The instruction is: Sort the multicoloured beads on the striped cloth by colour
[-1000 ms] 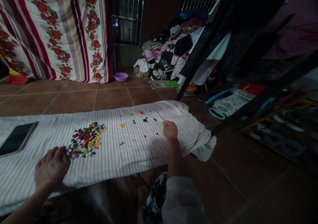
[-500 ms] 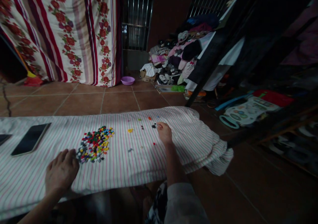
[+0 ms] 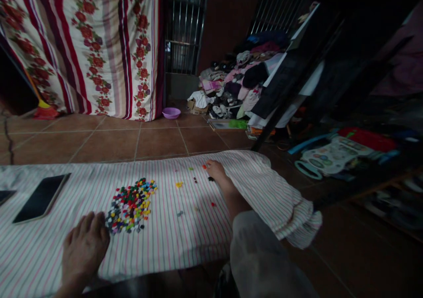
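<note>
A pile of small multicoloured pieces (image 3: 132, 205), too small to tell their kind, lies on the striped cloth (image 3: 139, 258). My left hand (image 3: 86, 245) rests flat on the cloth at the pile's near left edge, fingers stretched out. To the right lie sorted little groups: yellow pieces (image 3: 179, 184), grey pieces (image 3: 180, 213), dark pieces (image 3: 195, 180), black pieces (image 3: 211, 179) and a red piece (image 3: 213, 204). My right hand (image 3: 217, 171) is at the orange pieces (image 3: 204, 166), fingertips drawn together beside them; whatever they pinch is hidden.
A phone (image 3: 42, 198) lies on the cloth at left, with part of another dark device (image 3: 5, 196) at the edge. Beyond, on the tiled floor, are a purple basin (image 3: 171, 113) and a heap of clothes (image 3: 238, 80). A dark slanted post (image 3: 274, 121) rises behind the cloth's right end.
My right hand has moved from the black pieces to the orange ones farther back. The left hand stays beside the pile. The whole view has shifted slightly.
</note>
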`<state>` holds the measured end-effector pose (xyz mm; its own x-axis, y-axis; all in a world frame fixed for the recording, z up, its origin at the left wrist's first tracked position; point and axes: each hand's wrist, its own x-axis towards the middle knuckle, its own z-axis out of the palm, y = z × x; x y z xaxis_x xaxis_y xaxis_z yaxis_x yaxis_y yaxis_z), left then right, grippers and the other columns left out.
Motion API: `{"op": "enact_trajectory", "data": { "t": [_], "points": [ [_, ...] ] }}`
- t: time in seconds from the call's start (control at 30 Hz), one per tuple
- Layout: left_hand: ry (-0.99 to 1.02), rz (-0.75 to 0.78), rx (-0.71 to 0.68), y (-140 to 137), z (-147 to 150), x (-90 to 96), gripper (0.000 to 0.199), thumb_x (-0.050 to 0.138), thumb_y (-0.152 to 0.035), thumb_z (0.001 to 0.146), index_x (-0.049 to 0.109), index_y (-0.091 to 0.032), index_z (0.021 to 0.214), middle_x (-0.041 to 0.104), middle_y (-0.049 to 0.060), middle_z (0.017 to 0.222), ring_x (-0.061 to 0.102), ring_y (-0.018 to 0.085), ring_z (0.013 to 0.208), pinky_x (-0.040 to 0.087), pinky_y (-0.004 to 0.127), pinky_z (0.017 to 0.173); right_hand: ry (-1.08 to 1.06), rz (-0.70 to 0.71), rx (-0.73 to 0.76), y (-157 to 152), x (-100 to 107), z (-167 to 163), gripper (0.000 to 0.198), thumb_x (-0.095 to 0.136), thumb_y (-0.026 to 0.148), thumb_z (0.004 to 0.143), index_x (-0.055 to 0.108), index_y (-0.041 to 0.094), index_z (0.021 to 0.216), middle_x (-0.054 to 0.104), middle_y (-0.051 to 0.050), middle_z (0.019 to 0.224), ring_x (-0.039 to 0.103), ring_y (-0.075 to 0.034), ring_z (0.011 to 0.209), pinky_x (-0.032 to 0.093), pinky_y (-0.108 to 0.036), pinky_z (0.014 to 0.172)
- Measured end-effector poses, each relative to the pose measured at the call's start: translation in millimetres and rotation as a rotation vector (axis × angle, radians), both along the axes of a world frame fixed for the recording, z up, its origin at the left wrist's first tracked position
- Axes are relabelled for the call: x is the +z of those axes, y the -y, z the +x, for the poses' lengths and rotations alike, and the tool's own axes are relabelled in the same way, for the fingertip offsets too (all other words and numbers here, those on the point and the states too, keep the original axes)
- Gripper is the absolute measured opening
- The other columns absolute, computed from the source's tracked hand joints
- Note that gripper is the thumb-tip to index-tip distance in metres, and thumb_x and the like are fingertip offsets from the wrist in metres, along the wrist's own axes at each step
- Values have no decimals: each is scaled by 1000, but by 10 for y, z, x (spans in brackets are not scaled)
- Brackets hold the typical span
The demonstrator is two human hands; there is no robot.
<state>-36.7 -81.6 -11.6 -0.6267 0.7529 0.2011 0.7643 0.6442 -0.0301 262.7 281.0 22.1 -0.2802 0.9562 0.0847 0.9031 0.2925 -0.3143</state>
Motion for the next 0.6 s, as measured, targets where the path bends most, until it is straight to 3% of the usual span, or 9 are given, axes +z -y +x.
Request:
{"op": "enact_trajectory", "data": {
  "t": [0.13,0.3,0.6],
  "points": [
    [-17,22,-24,27,-104,-161,48,31,-31,96,60,-16,131,59,13,140,52,29,132,41,45,107,87,-29,22,-110,-113,-25,26,59,23,94,74,19,114,73,-11,114,66,-20,108,46,-24,92],
    [-51,34,-55,65,-215,-314,49,33,-33,95,59,-16,132,58,14,142,51,28,133,41,44,107,76,-29,38,-207,-150,-80,27,57,12,89,76,18,107,74,-10,110,65,-18,107,45,-22,91],
    [-8,11,-40,54,-167,-222,46,40,-30,91,57,-20,133,57,12,143,48,27,135,39,43,109,38,0,66,-188,-134,-124,30,52,7,89,77,19,102,75,-9,104,67,-18,101,47,-24,86]
  ]
}}
